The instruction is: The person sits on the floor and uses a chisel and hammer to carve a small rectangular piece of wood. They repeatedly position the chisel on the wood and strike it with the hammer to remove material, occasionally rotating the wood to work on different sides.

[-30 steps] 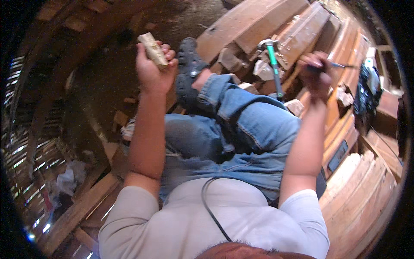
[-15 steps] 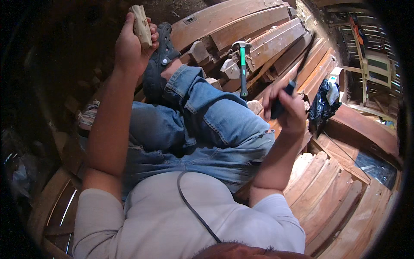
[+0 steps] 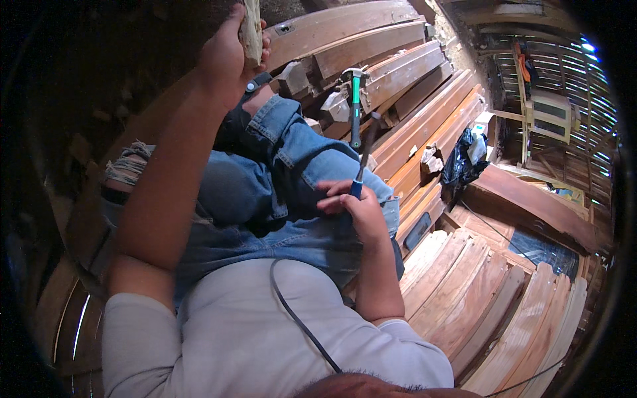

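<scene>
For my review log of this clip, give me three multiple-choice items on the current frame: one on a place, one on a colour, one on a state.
1. Where does the hammer lie?
A. on the stacked planks
B. in the left hand
C. on the black bag

2. What colour is the hammer's handle?
A. red
B. green
C. yellow

3. What is the left hand doing?
A. resting open on the knee
B. gripping a pale wood piece, raised
C. holding the chisel

Answers: 1 A, it rests on the boards beyond the knee; 2 B, the shaft shows green; 3 B, fingers wrap the block while the right hand holds the blue-handled chisel.
</scene>
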`<state>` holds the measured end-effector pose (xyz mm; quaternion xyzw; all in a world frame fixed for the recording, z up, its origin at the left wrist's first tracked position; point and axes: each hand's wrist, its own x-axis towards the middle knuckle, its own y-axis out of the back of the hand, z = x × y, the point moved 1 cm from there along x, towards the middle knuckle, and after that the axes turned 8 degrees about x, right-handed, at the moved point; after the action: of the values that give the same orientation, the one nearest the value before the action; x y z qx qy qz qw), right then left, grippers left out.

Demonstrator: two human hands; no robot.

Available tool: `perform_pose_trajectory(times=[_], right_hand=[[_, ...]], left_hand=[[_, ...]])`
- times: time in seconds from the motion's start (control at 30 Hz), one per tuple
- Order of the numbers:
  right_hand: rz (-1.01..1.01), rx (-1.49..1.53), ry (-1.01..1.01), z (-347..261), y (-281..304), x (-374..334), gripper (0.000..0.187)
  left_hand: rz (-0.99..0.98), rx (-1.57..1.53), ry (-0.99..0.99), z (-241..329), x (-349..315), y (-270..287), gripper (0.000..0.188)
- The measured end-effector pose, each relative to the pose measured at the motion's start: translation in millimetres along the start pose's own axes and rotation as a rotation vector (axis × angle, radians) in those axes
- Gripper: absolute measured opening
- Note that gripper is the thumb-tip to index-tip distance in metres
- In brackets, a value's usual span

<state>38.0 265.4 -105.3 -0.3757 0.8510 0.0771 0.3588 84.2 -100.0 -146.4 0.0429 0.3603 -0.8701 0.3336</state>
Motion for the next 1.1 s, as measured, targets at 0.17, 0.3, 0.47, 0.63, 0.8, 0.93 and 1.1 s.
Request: perform_pose_trajectory(times=[0.17,0.3,0.47,0.63,0.8,0.93,1.1], right_hand=[[0.133,-0.616,0.814,-43.4,-24.8,2.0,0.028],[0.055,0.025,0.594,-54.6,-50.2,-18.4,0.031],[0.138,0.218,0.500,-29.8,-56.3,-15.9,0.021],[0.218,0.214,0.504,-17.9,-46.7,-12.6,0.011],[0.203,0.177,0.475,-51.5,-33.0,-2.1,0.018],[0.161,0.137,0.536,-79.8,-11.8,23.7,0.026],[0.157,0.160,0.549,-105.8,6.4,70.2,0.026]], left_hand=[[0.037,0.037,-0.024,0.9,-0.8,-3.3,0.052],[0.087,0.083,-0.059,12.3,-8.3,-16.0,0.050],[-0.029,0.548,-0.242,11.1,-24.2,-15.5,0.053],[-0.171,0.319,-0.140,9.0,-29.1,-18.4,0.071],[-0.223,0.217,-0.001,-2.0,-29.3,-25.2,0.056],[-0.250,-0.032,0.223,-25.6,-8.2,-17.7,0.043],[-0.279,0.015,0.290,-41.7,5.0,-4.6,0.043]])
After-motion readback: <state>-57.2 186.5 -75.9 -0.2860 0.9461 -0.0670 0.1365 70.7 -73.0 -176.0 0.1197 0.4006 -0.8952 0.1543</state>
